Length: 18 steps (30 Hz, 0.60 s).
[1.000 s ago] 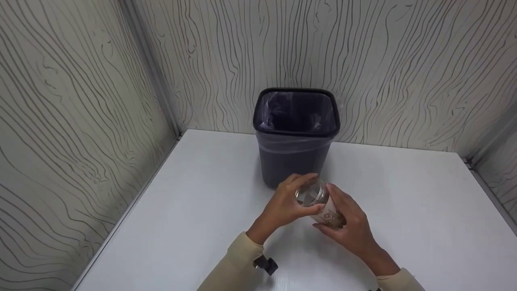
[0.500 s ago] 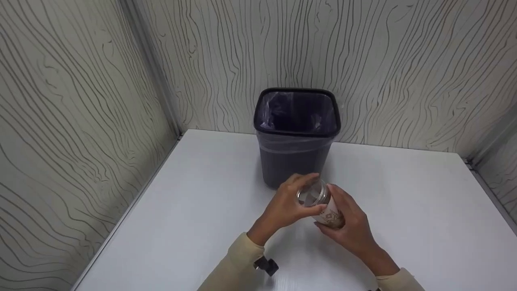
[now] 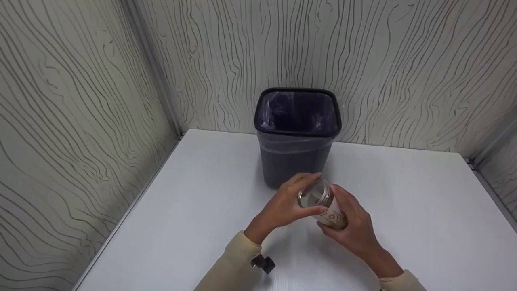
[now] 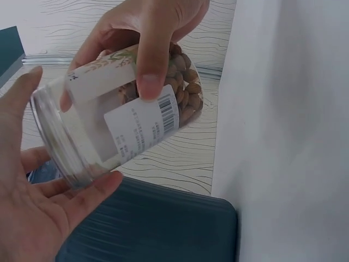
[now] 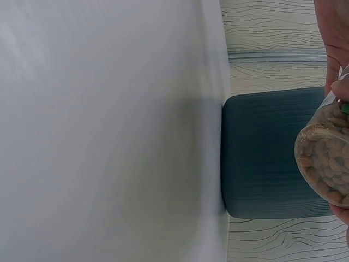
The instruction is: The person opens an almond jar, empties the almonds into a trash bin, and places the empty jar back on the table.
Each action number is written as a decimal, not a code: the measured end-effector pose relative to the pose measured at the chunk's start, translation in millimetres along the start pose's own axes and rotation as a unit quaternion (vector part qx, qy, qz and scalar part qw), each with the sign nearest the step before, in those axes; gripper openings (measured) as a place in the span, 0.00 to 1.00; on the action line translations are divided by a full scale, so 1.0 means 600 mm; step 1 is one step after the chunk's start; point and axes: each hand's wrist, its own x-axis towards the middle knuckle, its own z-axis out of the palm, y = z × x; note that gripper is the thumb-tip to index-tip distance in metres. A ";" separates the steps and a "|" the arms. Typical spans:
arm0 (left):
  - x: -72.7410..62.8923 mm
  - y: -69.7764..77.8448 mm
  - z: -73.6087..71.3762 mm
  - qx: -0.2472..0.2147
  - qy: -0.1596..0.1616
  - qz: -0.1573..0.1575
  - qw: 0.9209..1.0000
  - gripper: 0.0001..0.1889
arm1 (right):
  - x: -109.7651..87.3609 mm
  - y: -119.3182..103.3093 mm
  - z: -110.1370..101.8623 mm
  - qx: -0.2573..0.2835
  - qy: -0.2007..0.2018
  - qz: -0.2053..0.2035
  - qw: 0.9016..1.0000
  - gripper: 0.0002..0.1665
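Observation:
A clear jar of almonds (image 3: pixel 333 216) is tilted in the air between my two hands, in front of the bin. Its side bears a white printed label (image 4: pixel 143 123) with a barcode, and the almonds (image 4: pixel 186 90) lie at the base end. My left hand (image 3: pixel 284 204) curves round the clear top end, thumb on one side and fingers on the other. Lower down, my right hand (image 3: pixel 357 226) grips the body, its thumb (image 4: pixel 151 65) across the side beside the label. The right wrist view shows the jar's base (image 5: pixel 327 166), full of almonds.
A dark bin (image 3: pixel 293 159) with a clear plastic liner stands upright on the white table (image 3: pixel 210 182), just beyond my hands. Behind it rises a wall with a wood-grain pattern (image 3: pixel 226 60). Another patterned panel (image 3: pixel 72 133) borders the table on the left.
Both hands and the jar have shifted very slightly to the right, with the left hand still round the top end. The bin has not moved.

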 end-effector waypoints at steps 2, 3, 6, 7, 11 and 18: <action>-0.004 -0.005 0.001 0.000 0.002 0.034 0.999 0.40 | 0.000 -0.002 -0.002 0.009 0.002 0.006 1.000 0.64; -0.005 -0.008 0.001 0.001 0.003 0.052 0.999 0.40 | 0.000 -0.003 -0.002 0.014 0.003 0.010 1.000 0.64; -0.010 -0.015 0.004 -0.006 0.013 0.094 0.995 0.38 | 0.001 -0.005 -0.005 0.028 0.007 0.021 0.999 0.65; -0.011 -0.016 0.004 -0.006 0.017 0.106 0.994 0.38 | 0.001 -0.005 -0.006 0.032 0.008 0.024 0.999 0.65; -0.010 -0.020 0.006 -0.003 0.032 0.137 0.990 0.35 | 0.002 -0.006 -0.008 0.041 0.013 0.031 0.999 0.66; -0.008 -0.024 0.009 0.011 0.042 0.155 0.987 0.33 | 0.000 -0.007 -0.009 0.044 0.014 0.034 0.998 0.67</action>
